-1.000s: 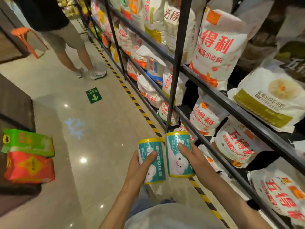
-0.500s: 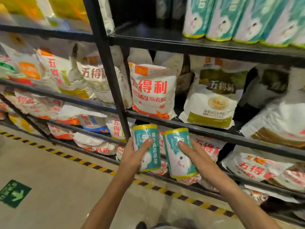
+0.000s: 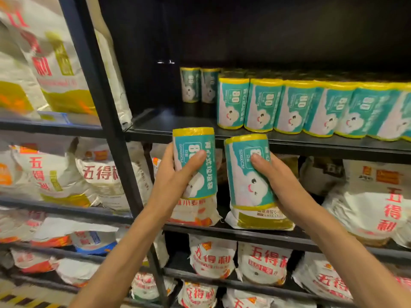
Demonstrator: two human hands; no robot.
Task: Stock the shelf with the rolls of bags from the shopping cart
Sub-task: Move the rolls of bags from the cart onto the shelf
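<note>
**Two rolls of bags held up in front of the shelf edge**

The left hand (image 3: 175, 176) is curled round a teal-and-yellow roll of bags (image 3: 196, 162) at centre frame, thumb lying across the label and fingers wrapped behind it. The right hand (image 3: 282, 185) grips a second roll (image 3: 246, 172) just to the right, thumb pressed on the label near its top. Both rolls are upright, slightly tilted, close together but apart, and their yellow tops overlap the front lip of the black shelf (image 3: 155, 127) in the picture.

On that shelf, in the upper right of the frame, a front row of matching rolls (image 3: 289, 105) stands upright and packed side by side, running off the right edge. Two more rolls (image 3: 199, 85) stand further back at its left end; there may be more behind the front row, but the dark back of the bay makes that hard to tell. The left part of the shelf board is bare.

A black upright post (image 3: 104, 121) crosses the frame just left of the left hand. White sacks with red lettering (image 3: 100, 174) fill the lower shelves and the bay at upper left, directly behind and below both hands
</note>
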